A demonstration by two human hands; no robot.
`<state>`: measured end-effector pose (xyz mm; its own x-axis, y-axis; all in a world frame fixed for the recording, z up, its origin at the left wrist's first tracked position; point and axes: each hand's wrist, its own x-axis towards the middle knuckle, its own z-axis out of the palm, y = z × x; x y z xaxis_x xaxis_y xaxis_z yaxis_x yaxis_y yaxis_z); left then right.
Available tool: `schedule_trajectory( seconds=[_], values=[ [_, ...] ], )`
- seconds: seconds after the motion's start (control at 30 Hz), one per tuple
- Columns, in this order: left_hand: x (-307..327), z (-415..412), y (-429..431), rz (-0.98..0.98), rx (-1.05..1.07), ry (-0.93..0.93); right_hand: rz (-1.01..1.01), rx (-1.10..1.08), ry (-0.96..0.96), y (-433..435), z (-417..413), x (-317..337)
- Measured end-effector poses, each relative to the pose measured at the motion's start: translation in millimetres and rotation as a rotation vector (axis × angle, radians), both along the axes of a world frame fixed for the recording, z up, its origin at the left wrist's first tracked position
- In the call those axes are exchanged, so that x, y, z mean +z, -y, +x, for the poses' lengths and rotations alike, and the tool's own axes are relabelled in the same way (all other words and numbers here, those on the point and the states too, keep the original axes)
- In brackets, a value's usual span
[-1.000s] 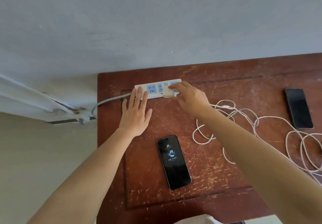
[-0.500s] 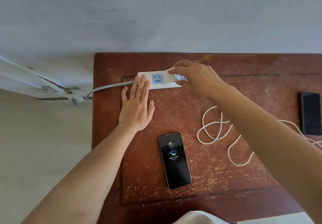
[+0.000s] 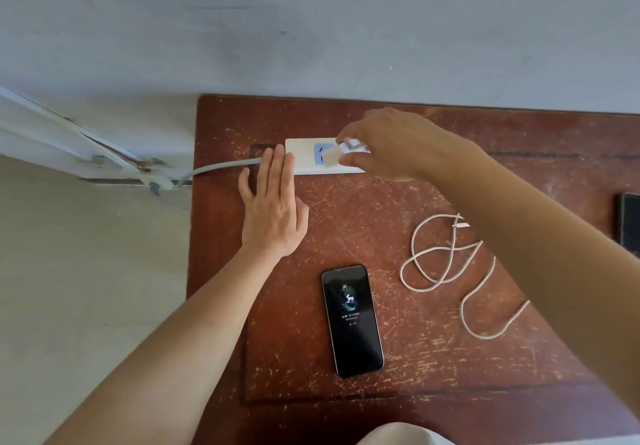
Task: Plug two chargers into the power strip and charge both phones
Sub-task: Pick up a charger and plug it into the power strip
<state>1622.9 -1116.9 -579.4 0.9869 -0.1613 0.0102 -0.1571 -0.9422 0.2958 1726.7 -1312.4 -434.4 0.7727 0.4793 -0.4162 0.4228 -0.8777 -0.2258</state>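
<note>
A white power strip (image 3: 302,157) lies near the far edge of a worn red-brown table (image 3: 346,222). My left hand (image 3: 273,209) rests flat on the table, fingertips touching the strip's left end. My right hand (image 3: 391,143) hovers over the strip and pinches a small white charger (image 3: 331,157) above a blue socket. A phone with a lit screen (image 3: 351,320) lies face up near the table's front. A white cable (image 3: 446,264) coils to its right. A second dark phone (image 3: 628,222) shows at the right edge, mostly cut off.
A grey cord (image 3: 214,169) runs from the strip's left end off the table toward white pipes (image 3: 86,143) on the wall. A grey wall stands just behind the table. The table's left edge drops to a pale floor.
My right hand has lifted and shifted left along the strip, with the white charger now visible over the blue socket. The view has moved closer. My left hand stays put.
</note>
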Motion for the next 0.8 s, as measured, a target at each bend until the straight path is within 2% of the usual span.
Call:
schedule_trajectory(
  seconds=[0.37,0.67,0.8],
  values=[
    [3.3,2.1,0.7,0.055,0.088,-0.028,0.140,-0.104,-0.093,-32.8,13.7,-7.9],
    [0.9,2.8,3.1,0.031,0.093,-0.047,0.075,-0.078,-0.132,-33.7,0.5,-18.5],
    [3.6,3.8,3.4,0.031,0.075,-0.074,0.110,-0.121,-0.140,-29.3,-1.6,-22.0]
  ],
)
